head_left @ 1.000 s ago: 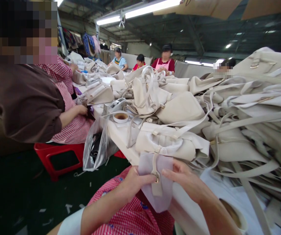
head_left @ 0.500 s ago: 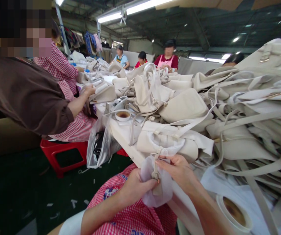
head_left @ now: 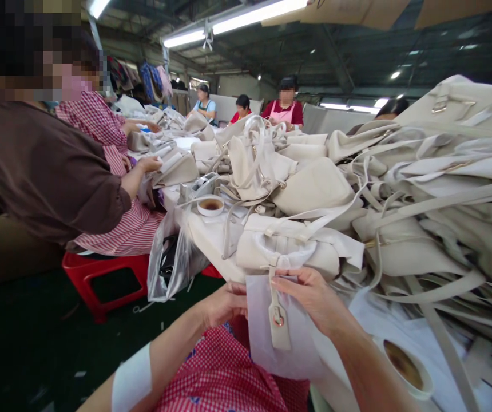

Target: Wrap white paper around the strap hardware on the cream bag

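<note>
My right hand pinched the strap against the pale sheet's upper edge, with the tag hanging before it below the bag, and avoiding creases seemed to need even tension from my left hand, whose grip I couldn't tell.

In a red-and-white checked garment with blue markings, plus, left of that garment, a white forearm band.

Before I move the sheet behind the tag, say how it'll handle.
The sheet looks thin and translucent, so it is probably light. Its lower edge is unheld, so it may flop. Its smooth-looking surface might slip against the tag.
</note>
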Action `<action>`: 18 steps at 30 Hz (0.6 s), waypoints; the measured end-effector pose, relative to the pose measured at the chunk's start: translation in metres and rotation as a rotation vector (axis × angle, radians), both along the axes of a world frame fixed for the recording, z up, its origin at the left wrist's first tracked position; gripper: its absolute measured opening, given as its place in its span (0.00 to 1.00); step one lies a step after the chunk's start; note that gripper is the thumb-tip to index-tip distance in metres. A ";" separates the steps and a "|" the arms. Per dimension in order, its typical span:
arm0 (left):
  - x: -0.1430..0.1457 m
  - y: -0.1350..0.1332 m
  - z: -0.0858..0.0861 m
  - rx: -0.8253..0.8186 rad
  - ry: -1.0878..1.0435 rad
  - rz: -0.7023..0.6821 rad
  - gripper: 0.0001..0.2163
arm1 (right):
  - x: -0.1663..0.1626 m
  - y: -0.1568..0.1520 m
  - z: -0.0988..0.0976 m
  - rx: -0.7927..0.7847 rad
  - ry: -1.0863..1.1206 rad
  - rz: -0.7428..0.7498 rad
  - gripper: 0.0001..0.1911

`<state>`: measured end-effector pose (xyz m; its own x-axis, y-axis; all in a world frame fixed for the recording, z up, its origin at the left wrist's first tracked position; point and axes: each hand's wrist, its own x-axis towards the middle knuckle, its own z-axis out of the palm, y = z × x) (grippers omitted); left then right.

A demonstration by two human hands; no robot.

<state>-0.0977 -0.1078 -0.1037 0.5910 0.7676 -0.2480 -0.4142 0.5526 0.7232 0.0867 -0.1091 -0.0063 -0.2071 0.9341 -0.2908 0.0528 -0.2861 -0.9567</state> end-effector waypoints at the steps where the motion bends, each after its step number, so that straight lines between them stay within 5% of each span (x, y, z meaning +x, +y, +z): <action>1: 0.010 -0.002 0.000 0.007 -0.006 0.021 0.13 | -0.001 0.001 -0.002 0.008 -0.002 0.003 0.20; 11: 0.055 -0.013 0.029 0.076 -0.059 0.295 0.16 | 0.022 -0.025 -0.009 0.199 -0.025 -0.033 0.26; 15: 0.062 -0.012 0.040 0.055 -0.054 0.313 0.16 | 0.032 -0.067 -0.034 0.050 0.201 -0.110 0.35; 18: 0.066 -0.010 0.045 0.064 -0.049 0.313 0.16 | 0.031 -0.094 -0.067 -0.108 0.408 -0.316 0.23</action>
